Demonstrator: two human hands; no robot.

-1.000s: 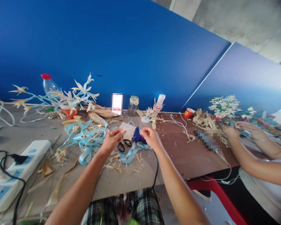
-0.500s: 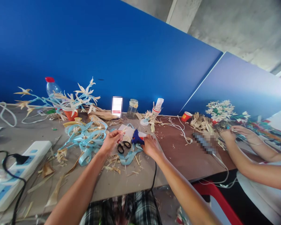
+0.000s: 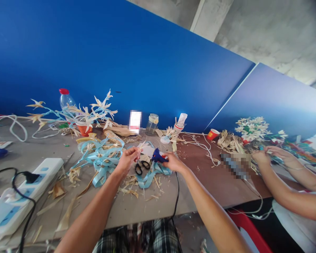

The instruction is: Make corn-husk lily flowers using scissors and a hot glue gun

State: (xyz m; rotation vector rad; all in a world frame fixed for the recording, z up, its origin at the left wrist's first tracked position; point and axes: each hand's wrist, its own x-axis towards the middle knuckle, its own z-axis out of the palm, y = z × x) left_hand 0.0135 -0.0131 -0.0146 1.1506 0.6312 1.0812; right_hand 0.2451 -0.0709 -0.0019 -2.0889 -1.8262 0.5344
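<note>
My left hand [image 3: 129, 160] pinches a small pale flower of husk-like petals [image 3: 143, 145] by its base, its tips pointing away from me. To its right, my right hand [image 3: 174, 163] has its fingers closed on the handle end of a blue glue gun [image 3: 158, 156], low over the table. The gun's black cord [image 3: 177, 193] hangs over the front edge. Between the hands lie black-handled scissors [image 3: 142, 167]. Light blue ribbon [image 3: 147, 181] curls beneath the gun, and more tangled blue ribbon [image 3: 101, 163] is heaped left of my left hand.
A white power strip [image 3: 42, 182] lies at left. Behind stand flower stems [image 3: 91, 114] in a red cup [image 3: 84, 130], a clear jar [image 3: 152, 124] and another red cup [image 3: 213, 134]. Husk scraps [image 3: 130, 192] litter the table. A co-worker's hands [image 3: 268, 156] work at right.
The view has shifted slightly, moving the scene a little right and down. More of the pale flower shows in my left hand. My right hand sits farther back on the glue gun.
</note>
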